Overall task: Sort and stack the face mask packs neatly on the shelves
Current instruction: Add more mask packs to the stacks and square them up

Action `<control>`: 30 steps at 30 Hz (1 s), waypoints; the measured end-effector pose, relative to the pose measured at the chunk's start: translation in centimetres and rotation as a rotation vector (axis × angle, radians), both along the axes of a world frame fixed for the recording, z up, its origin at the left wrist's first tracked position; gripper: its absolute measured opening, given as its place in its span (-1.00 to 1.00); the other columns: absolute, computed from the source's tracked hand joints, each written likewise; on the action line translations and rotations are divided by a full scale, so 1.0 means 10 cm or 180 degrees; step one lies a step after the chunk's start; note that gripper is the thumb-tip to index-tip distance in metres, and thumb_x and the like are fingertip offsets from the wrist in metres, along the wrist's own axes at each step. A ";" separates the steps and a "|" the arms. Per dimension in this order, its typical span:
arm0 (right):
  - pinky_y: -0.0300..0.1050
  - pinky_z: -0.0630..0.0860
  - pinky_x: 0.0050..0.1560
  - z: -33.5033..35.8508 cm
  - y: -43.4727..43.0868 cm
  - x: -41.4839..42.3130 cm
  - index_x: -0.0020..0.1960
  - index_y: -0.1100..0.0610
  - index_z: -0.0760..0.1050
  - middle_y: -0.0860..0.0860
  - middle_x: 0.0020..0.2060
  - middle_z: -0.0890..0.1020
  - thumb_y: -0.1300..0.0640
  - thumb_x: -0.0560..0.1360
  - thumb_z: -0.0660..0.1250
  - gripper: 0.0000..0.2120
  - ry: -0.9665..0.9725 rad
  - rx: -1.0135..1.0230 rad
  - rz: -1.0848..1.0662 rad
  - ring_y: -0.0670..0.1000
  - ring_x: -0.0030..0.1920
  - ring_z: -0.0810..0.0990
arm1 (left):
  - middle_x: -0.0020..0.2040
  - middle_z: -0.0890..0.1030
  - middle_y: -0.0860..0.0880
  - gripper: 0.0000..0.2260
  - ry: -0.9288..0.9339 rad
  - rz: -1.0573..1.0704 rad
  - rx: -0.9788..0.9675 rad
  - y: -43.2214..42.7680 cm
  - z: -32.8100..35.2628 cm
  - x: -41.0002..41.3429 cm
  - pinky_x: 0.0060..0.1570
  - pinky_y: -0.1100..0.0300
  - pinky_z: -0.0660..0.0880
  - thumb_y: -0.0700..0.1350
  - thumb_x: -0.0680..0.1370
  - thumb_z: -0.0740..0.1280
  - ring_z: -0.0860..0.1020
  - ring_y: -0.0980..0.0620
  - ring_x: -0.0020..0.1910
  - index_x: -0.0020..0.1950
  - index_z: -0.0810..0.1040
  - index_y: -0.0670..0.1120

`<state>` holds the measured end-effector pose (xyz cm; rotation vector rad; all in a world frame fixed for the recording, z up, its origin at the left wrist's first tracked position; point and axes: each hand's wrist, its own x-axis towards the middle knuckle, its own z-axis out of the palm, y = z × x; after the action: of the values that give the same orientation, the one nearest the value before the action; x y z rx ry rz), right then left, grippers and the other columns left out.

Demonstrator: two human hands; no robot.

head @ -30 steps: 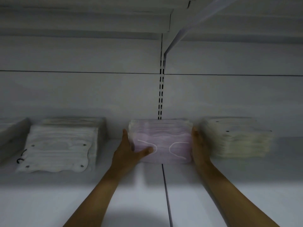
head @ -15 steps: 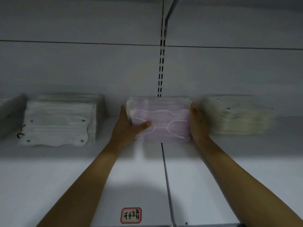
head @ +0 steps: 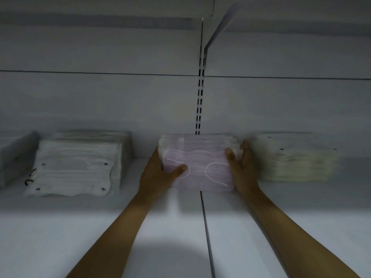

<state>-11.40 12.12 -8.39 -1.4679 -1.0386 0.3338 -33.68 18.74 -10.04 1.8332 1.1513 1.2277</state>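
A stack of pink face mask packs (head: 197,157) stands on the white shelf (head: 100,227), against the back panel at the middle seam. My left hand (head: 158,173) grips its left side, thumb lying on the top pack. My right hand (head: 241,167) presses against its right side, thumb on top as well. A stack of white mask packs (head: 76,167) sits to the left. A stack of pale cream packs (head: 295,157) sits close to the right, almost touching my right hand.
A grey stack (head: 16,155) is cut off at the far left edge. A slotted upright (head: 199,97) runs up the back panel behind the pink stack. Another shelf and its bracket (head: 220,27) hang overhead.
My right thumb has come over onto the top of the pink stack. The view has tilted, so the label at the shelf's front edge is out of sight. The stacks stay in place.
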 end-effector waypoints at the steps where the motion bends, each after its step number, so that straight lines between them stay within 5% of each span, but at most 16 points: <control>1: -0.08 0.19 0.46 0.00 -0.02 -0.02 0.54 0.16 0.12 0.10 0.50 0.27 -0.31 0.39 0.35 -0.08 -0.0439 0.0095 -0.0154 0.08 0.49 0.25 | 0.28 0.52 0.19 -0.12 0.0022 0.0025 -0.0025 0.01 -0.01 0.00 0.28 0.14 0.42 0.37 0.18 0.51 0.49 0.18 0.27 0.43 0.30 0.20; 6: 0.23 0.04 0.48 0.16 -0.13 -0.14 0.49 0.19 0.18 0.21 0.48 0.27 -0.48 0.36 0.20 -0.04 -0.3606 0.0762 -0.0619 0.15 0.49 0.23 | 0.41 0.43 0.10 0.06 0.0130 0.0156 -0.0205 0.06 -0.05 0.00 0.34 -0.07 0.40 0.53 0.13 0.42 0.43 0.05 0.37 0.51 0.16 0.14; 10: 0.32 0.00 0.46 0.21 -0.19 -0.07 0.50 0.17 0.15 0.23 0.48 0.26 -0.47 0.24 0.34 0.06 -0.4406 0.0707 -0.0520 0.17 0.50 0.20 | 0.32 0.50 0.15 -0.07 0.0095 0.0098 -0.0079 0.06 -0.05 0.00 0.30 -0.05 0.44 0.50 0.17 0.43 0.49 0.10 0.30 0.45 0.25 0.20; 12: 0.30 0.00 0.45 0.21 -0.19 0.06 0.50 0.14 0.15 0.21 0.48 0.28 -0.50 0.19 0.32 0.10 -0.4403 0.0351 -0.0507 0.14 0.48 0.22 | 0.37 0.48 0.10 -0.01 0.0105 0.0117 -0.0082 0.09 -0.06 0.00 0.32 -0.05 0.42 0.51 0.16 0.43 0.47 0.08 0.33 0.48 0.22 0.16; 16: 0.21 0.23 0.39 0.28 -0.22 0.24 0.47 0.12 0.28 0.14 0.41 0.41 -0.56 0.19 0.18 0.06 -0.3205 -0.0179 -0.0568 0.11 0.39 0.39 | 0.55 0.22 0.00 0.22 0.0491 0.0549 0.0137 -0.04 0.03 0.01 0.45 -0.02 0.23 0.54 0.10 0.30 0.25 -0.01 0.49 0.59 -0.02 -0.04; 19: 0.13 0.31 0.34 0.26 -0.24 0.28 0.37 0.10 0.44 0.11 0.35 0.49 -0.52 0.25 0.17 -0.08 -0.3325 -0.0364 -0.0490 0.13 0.33 0.48 | 0.55 0.21 -0.12 0.11 0.1125 0.1041 0.1499 -0.14 0.16 0.01 0.41 -0.10 0.16 0.50 0.20 0.25 0.21 -0.14 0.50 0.57 0.07 -0.11; 24: 0.06 0.26 0.32 0.28 -0.23 0.23 0.31 0.07 0.50 0.11 0.31 0.52 -0.41 0.39 0.15 -0.29 -0.3640 -0.0143 -0.0475 0.14 0.25 0.54 | 0.51 0.30 -0.12 -0.17 0.2017 0.0585 0.2967 -0.15 0.14 0.08 0.45 -0.21 0.06 0.42 0.39 0.24 0.23 -0.11 0.50 0.49 0.28 -0.10; 27: 0.05 0.27 0.39 0.43 -0.16 0.07 0.45 0.14 0.35 0.12 0.43 0.40 -0.37 0.43 0.16 -0.23 -0.3872 0.0122 -0.0101 0.10 0.39 0.41 | 0.43 0.43 -0.14 -0.26 0.2301 0.0351 0.3185 -0.15 0.07 0.14 0.41 -0.22 0.13 0.33 0.42 0.26 0.35 -0.13 0.44 0.43 0.37 -0.14; 30: -0.09 -0.06 0.50 0.60 -0.05 -0.06 0.57 0.11 0.01 0.03 0.56 0.06 -0.49 0.35 0.16 0.02 -0.4031 -0.0483 0.0669 -0.04 0.55 0.03 | 0.40 0.45 -0.15 -0.29 0.2364 0.0412 0.3219 -0.14 0.06 0.16 0.37 -0.22 0.21 0.25 0.41 0.40 0.39 -0.16 0.41 0.40 0.43 -0.16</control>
<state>-12.02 11.58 -2.38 -1.6890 -2.2004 -0.4797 -32.06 17.31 -9.40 3.2082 1.0806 1.3636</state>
